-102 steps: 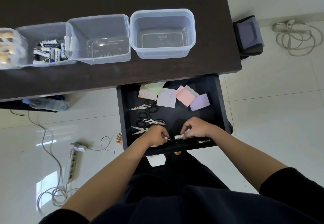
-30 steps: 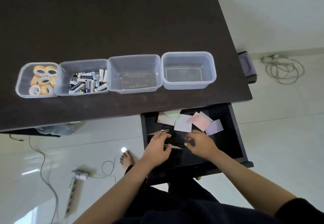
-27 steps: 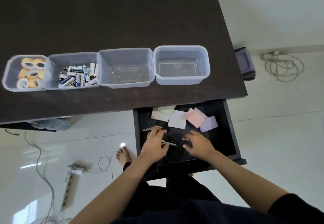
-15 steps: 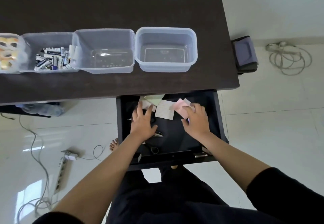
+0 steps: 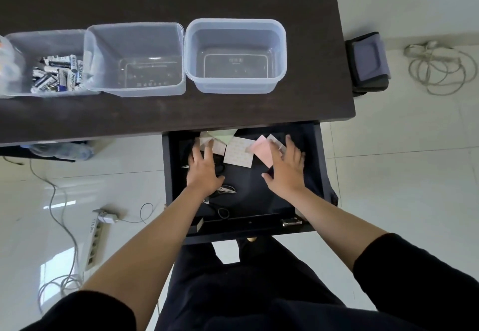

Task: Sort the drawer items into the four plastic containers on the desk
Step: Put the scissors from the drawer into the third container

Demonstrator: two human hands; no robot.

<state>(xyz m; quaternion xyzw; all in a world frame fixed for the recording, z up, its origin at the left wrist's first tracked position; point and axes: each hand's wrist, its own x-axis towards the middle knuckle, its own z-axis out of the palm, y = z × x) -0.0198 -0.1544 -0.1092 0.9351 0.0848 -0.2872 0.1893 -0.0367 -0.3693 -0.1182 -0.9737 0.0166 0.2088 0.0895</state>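
Both hands are down in the open drawer (image 5: 317,175), going for the sticky notes (image 5: 237,153) at the back. Left hand (image 5: 203,168) and right hand (image 5: 286,172) lie flat with fingers spread on the paper, gripping nothing. Scissors (image 5: 225,189) sit nearer the front. Two tubs (image 5: 234,55) on the surface (image 5: 181,112) look empty. I'd guess the next move is sweeping the notes into one pile.

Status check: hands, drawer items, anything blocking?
Left hand and right hand open, spread over sticky notes in drawer. Scissors beneath left wrist. Two right containers empty. Nothing blocking.
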